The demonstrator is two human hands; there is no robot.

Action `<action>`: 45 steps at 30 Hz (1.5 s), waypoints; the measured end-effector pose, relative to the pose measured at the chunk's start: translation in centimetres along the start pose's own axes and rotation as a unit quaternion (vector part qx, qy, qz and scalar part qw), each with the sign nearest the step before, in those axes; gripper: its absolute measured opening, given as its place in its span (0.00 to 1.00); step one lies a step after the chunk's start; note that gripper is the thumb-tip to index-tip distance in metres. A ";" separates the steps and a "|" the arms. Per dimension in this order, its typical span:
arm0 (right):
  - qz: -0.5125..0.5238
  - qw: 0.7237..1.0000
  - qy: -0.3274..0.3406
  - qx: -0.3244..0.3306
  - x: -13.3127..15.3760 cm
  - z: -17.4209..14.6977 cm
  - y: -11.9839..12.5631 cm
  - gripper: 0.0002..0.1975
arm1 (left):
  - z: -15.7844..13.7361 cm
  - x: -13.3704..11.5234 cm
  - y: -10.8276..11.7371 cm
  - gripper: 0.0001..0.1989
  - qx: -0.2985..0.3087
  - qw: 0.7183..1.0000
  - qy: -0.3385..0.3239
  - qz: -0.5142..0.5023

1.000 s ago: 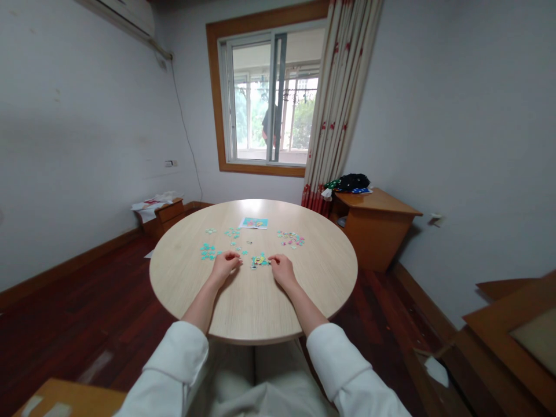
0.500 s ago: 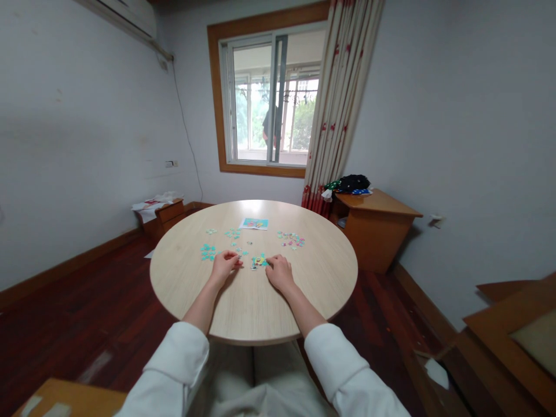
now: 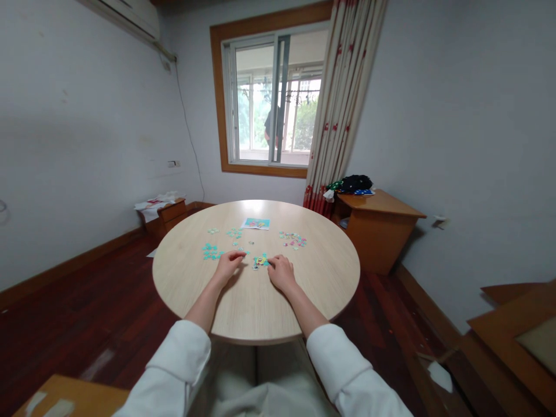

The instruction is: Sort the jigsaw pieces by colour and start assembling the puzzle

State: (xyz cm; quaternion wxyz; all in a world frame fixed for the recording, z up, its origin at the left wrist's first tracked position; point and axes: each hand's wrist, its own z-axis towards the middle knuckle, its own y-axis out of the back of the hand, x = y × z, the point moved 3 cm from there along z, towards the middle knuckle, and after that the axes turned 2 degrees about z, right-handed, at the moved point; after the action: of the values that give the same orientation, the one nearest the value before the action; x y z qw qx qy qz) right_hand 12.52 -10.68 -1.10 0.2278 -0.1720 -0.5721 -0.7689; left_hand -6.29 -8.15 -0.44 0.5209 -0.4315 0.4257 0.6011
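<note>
On the round table (image 3: 260, 313), a small cluster of joined jigsaw puzzle pieces (image 3: 260, 262), yellow and teal, lies between my hands. My right hand (image 3: 281, 272) is curled at its right side, fingertips pressed on the edge of the cluster. To the left, my left hand (image 3: 229, 266) has thumb and fingers pinched together at a small teal puzzle piece (image 3: 247, 253); the fingers partly hide it. Loose teal pieces (image 3: 211, 252) lie just beyond my left wrist. A picture card (image 3: 257, 223) with a teal background lies farther back.
More loose pieces form a teal-green group (image 3: 234, 233), a pale group (image 3: 212, 230) and a pink mixed group (image 3: 294, 240). A wooden desk (image 3: 377, 214) with cloths stands at the right, behind the table. Through the window (image 3: 273, 104), a person stands outside.
My left hand's fingertips have moved slightly forward and right, stretching out to the small teal piece. My right hand stays at the cluster. The whole view has shifted a little.
</note>
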 end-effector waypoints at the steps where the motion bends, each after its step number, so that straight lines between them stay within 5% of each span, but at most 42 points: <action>1: -0.002 1.000 0.001 0.000 0.0 0.0 0.0 0.14 | 0.0 0.0 -0.1 0.09 0.000 1.000 0.005 -0.005; 15: -0.008 1.000 0.011 -0.003 0.1 -0.1 -0.1 0.13 | 0.0 1.1 -1.3 0.10 0.050 0.999 0.010 0.001; 25: -0.025 0.999 0.032 -0.008 0.2 -0.2 -0.2 0.13 | 0.2 1.5 -1.5 0.05 0.045 0.989 -0.049 0.132; 45: -0.033 0.999 0.024 0.005 0.5 -0.4 0.1 0.14 | 0.2 2.1 -1.6 0.06 0.062 0.959 -0.065 0.268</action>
State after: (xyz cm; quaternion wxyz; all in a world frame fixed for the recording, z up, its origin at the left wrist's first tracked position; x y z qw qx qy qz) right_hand 12.18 -11.13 -0.85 0.2167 -0.1340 -0.5756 -0.7770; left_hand -4.91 -7.24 -2.50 0.3932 -0.2287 0.5273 0.7177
